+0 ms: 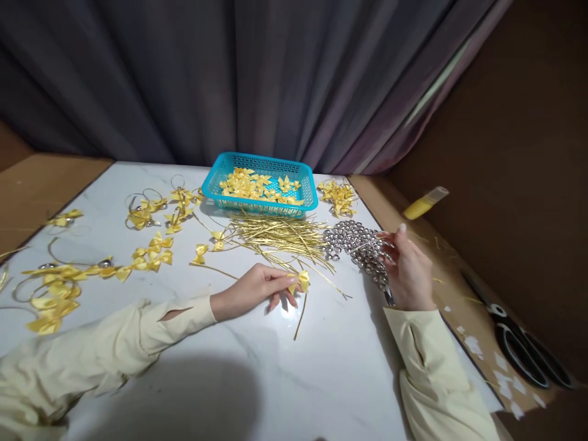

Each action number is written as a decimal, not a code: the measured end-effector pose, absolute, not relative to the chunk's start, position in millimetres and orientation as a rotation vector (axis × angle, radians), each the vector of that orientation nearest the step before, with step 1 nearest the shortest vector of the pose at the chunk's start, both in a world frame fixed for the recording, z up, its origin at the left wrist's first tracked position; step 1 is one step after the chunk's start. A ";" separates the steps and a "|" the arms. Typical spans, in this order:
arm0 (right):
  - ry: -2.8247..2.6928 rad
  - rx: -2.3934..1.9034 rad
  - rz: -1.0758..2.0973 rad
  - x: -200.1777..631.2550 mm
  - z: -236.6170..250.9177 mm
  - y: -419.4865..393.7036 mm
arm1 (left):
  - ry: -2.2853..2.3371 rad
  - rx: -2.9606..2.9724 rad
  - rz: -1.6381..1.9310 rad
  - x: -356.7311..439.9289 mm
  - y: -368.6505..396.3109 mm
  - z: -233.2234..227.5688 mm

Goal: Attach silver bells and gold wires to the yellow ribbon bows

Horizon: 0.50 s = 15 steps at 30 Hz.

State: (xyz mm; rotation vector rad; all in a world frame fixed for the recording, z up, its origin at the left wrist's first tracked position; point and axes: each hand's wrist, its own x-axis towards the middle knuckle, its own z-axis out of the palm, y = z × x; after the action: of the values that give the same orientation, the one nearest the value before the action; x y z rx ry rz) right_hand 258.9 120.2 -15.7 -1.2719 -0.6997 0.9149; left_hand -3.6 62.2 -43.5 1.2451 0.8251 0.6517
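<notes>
My left hand (271, 286) is closed in a pinch on a small yellow ribbon bow (301, 280) above the middle of the table. A gold twist tie (300, 318) hangs down below that bow. At the right, my right hand (410, 266) reaches into a heap of small shiny silver pieces (356, 242) that look like little bells. Its thumb points up apart from the fingers, whose tips are partly hidden among the pieces. Between the hands and the basket lies a loose bundle of gold twist ties (280, 236).
A blue plastic basket (260, 207) with yellow bows stands at the back. Bows with silver pieces and ties (57, 294) lie along the left, and more bows (339, 197) sit right of the basket. Black scissors (519, 343) and a yellow tube (425, 204) are at the right.
</notes>
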 end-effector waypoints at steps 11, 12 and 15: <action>-0.817 -1.067 1.384 266.8 -14.4 124.3 | 0.744 1.191 0.614 -2.8 61.7 -37.1; -0.852 -1.067 1.417 266.8 -13.9 124.0 | 0.734 1.188 0.602 -2.9 61.5 -36.2; -0.903 -1.094 1.453 269.2 -12.2 123.3 | 0.709 1.192 0.553 -3.7 61.2 -34.5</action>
State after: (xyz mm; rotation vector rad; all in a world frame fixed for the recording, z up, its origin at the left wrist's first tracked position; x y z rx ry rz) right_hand 269.2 123.3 -12.2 -1.0937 -0.9033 1.4531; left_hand -3.7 61.2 -34.5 1.1919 0.7093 0.5526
